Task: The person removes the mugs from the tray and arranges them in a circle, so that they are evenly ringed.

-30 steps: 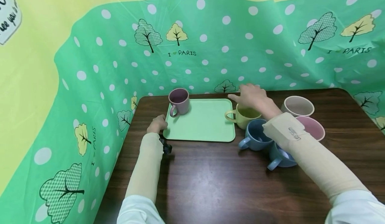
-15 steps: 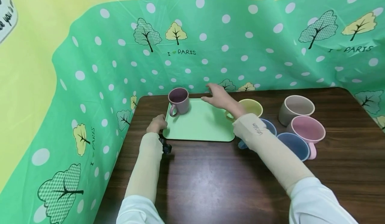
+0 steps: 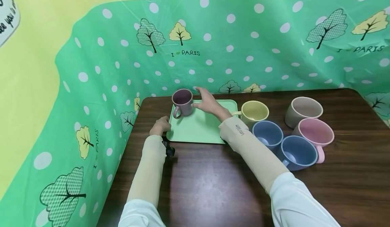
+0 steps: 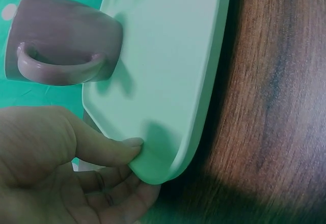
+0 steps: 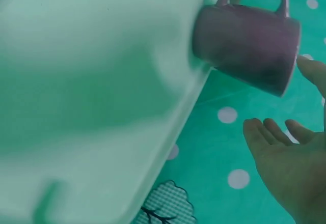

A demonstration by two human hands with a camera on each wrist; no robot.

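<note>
A purple mug (image 3: 185, 107) stands upright at the tray's back left corner, its handle toward the front left. My left hand (image 3: 160, 126) pinches the front left corner of the light green tray (image 3: 201, 128). In the left wrist view the thumb (image 4: 114, 151) lies on the rim and the fingers curl beneath it. Over the tray, my right hand (image 3: 210, 102) is spread with nothing in it, its thumb close to the mug's right side. In the right wrist view a small gap shows between the right fingers (image 5: 262, 132) and the mug (image 5: 247, 46).
Right of the tray stand a yellow mug (image 3: 254, 113), two blue mugs (image 3: 266, 132), a pink mug (image 3: 317, 130) and a greyish mug (image 3: 304, 110), close together. The dark wooden table (image 3: 207, 183) ends at a green dotted curtain (image 3: 219, 61) behind.
My right hand has moved left, from above the yellow mug across the tray to beside the purple mug. The left hand has kept its hold on the tray corner.
</note>
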